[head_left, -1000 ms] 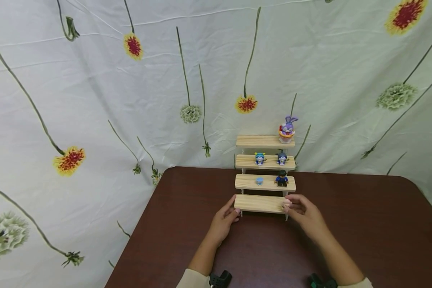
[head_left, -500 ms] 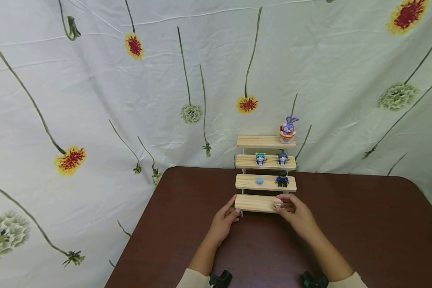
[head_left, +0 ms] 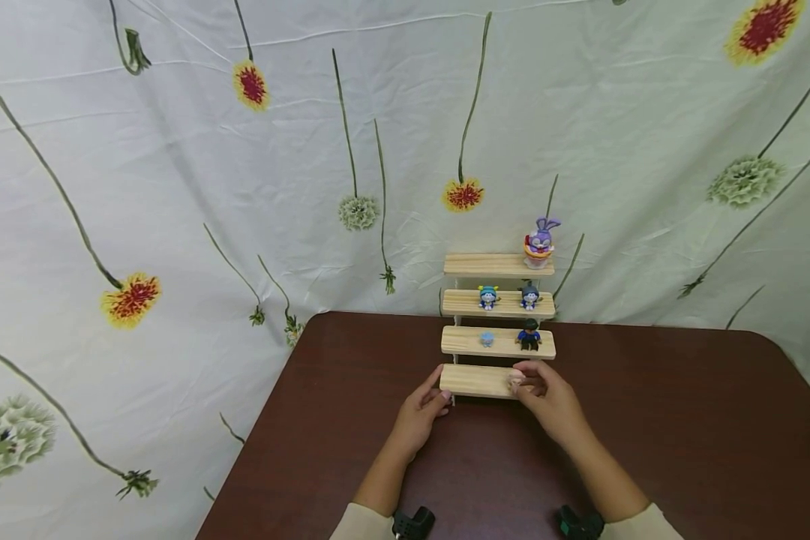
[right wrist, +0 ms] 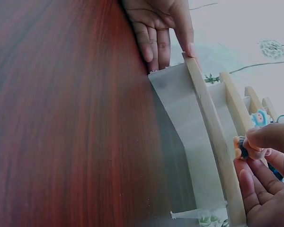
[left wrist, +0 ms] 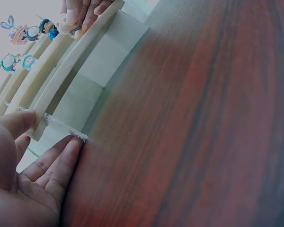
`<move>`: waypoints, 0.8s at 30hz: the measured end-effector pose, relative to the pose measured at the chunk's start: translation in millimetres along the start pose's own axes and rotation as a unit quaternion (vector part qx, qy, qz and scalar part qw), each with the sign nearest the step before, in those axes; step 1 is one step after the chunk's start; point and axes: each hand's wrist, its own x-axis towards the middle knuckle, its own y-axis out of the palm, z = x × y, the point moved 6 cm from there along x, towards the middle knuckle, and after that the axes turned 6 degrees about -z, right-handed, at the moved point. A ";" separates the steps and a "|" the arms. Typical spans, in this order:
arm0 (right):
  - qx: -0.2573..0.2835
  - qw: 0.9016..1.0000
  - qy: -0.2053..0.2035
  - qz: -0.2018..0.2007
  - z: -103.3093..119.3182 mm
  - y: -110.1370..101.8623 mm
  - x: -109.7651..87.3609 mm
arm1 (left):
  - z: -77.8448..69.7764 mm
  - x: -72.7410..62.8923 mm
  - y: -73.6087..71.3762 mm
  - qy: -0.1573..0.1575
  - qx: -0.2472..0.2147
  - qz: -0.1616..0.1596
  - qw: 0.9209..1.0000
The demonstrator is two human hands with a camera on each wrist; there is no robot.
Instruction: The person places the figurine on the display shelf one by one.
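A tiered wooden display stand (head_left: 475, 381) with clear supports holds several toy figures. My right hand (head_left: 547, 397) pinches a small figurine (right wrist: 244, 147) with a pale pinkish head and dark blue body at the right part of the lowest shelf. Its orange feet point toward the front edge in the right wrist view; whether they touch the wood I cannot tell. At the stand's left end, my left hand (head_left: 420, 416) rests against the lowest shelf. In the left wrist view its thumb lies at the shelf corner, and straight fingers (left wrist: 61, 163) touch the clear support near the tabletop.
A purple rabbit figure (head_left: 538, 241) tops the stand. Two blue-and-white figures (head_left: 487, 298) share the tier below. A tiny light-blue figure (head_left: 487, 339) and a dark-clothed figure (head_left: 529, 336) stand lower. Behind the brown table (head_left: 351, 360) hangs a floral cloth (head_left: 297, 165).
My right hand has moved left along the lowest shelf with the figurine, from its right end inward. My left hand stays at the shelf's left end.
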 end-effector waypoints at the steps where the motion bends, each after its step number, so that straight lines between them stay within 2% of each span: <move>1: -0.004 1.000 -0.002 -0.001 0.1 0.6 0.0 | 0.1 0.2 0.0 0.000 0.001 0.000 1.000; 9: -0.021 1.000 -0.015 -0.011 2.3 3.4 -0.5 | 0.7 0.8 0.2 0.004 0.000 0.002 1.000; 24: -0.053 0.999 -0.007 -0.009 2.6 5.7 -0.3 | 0.9 0.7 0.0 0.000 -0.003 -0.001 1.000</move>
